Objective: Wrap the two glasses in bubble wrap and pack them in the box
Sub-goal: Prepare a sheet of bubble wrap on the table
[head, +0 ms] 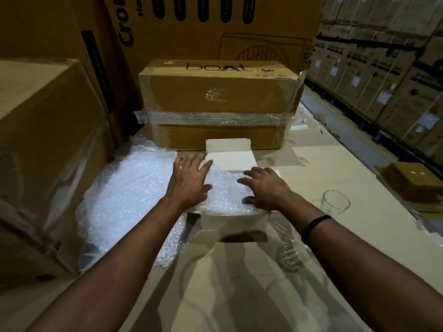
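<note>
Glass [335,203] upright, second glass [291,256] seemingly on its side, both bare right of the box [233,222] and nearest our right hand [266,190], while we are pressing bubble wrap [223,188] into it, left hand [191,178] too, fingers straight.

Dim warehouse: taped brown carton [215,92] on pale surface [335,168]. Big cartons [203,32] behind it, stacked cartons [383,80] to its right.
</note>
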{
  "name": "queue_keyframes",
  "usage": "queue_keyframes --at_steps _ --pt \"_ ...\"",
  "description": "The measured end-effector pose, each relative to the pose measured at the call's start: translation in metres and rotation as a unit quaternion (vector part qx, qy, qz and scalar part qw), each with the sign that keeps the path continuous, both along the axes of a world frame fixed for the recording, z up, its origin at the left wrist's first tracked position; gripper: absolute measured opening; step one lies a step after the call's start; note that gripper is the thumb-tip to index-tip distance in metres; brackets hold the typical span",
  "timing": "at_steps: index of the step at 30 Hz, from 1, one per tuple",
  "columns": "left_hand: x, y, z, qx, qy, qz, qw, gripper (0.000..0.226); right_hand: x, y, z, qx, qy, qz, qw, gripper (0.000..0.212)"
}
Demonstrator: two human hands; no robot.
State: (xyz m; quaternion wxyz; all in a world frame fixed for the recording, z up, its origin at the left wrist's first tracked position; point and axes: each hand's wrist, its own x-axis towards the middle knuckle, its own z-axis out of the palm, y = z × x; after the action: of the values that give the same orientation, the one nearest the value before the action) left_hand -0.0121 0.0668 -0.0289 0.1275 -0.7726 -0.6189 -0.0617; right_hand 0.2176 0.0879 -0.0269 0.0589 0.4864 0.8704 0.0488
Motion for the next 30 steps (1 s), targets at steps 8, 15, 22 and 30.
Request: queue_keyframes --at_steps 8,15,22,30 --pt "0.016 0.014 -0.02 -0.222 0.146 -0.069 0.961 0.059 -0.008 0.009 -0.024 -0.08 -0.165 -0.017 0.983 0.074" --pt "0.0 0.013 0.006 -0.091 -0.003 -0.15 0.985 0.042 -0.005 0.007 -0.001 -0.052 -0.147 0.0 0.988 0.07" --pt "0.029 0.023 -0.02 -0.259 0.221 -0.07 0.938 0.035 -0.016 0.008 -0.016 -0.082 -0.226 -0.024 0.97 0.032" --pt "0.02 0.033 -0.01 -0.25 0.095 -0.085 0.96 0.029 -0.013 0.02 -0.015 -0.051 -0.203 -0.019 0.978 0.063"
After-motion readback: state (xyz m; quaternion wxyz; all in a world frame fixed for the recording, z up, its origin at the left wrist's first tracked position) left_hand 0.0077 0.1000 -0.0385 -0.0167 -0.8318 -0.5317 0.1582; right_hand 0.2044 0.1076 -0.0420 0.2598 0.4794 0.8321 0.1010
